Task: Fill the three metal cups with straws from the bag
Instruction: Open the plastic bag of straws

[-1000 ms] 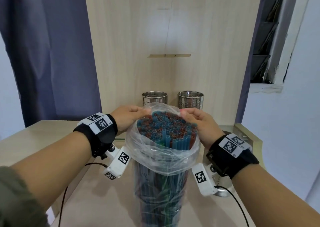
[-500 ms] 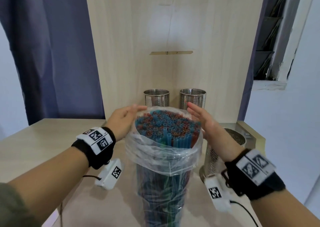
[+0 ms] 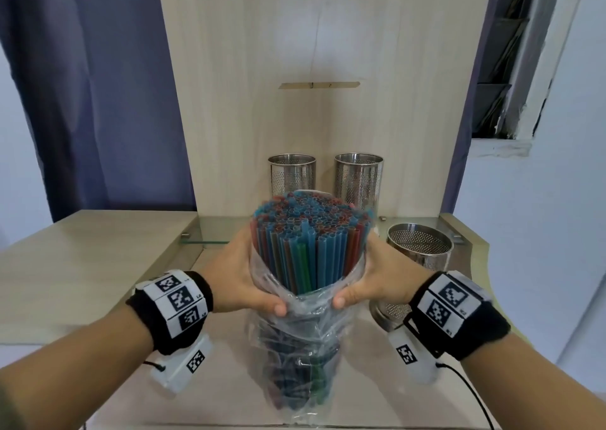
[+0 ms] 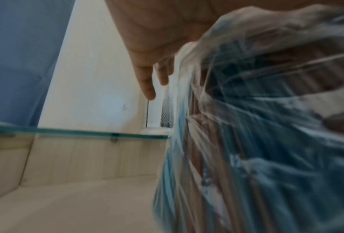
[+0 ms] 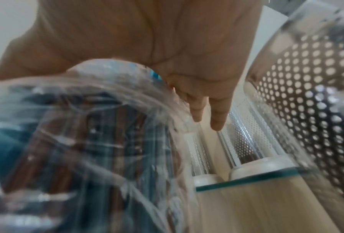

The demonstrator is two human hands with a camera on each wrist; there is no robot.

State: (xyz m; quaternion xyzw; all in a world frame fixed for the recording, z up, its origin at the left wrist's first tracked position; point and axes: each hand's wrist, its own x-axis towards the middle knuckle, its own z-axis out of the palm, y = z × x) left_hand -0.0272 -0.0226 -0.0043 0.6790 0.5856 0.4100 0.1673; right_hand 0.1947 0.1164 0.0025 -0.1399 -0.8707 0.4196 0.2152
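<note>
The clear plastic bag (image 3: 296, 324) of coloured drinking straws (image 3: 310, 233) stands upright on the pale wooden desk (image 3: 82, 265). Left hand (image 3: 241, 275) and right hand (image 3: 382, 277) clasp its bunched film. Film is likely slippery; grip the stiff, light straw bundle itself.

soft even daylight, sharp head view, wide-angle edge bending, motion-blurred wrist views

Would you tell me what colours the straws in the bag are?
Mostly blue and red, with a few green; the straws show best in the head view.
</note>
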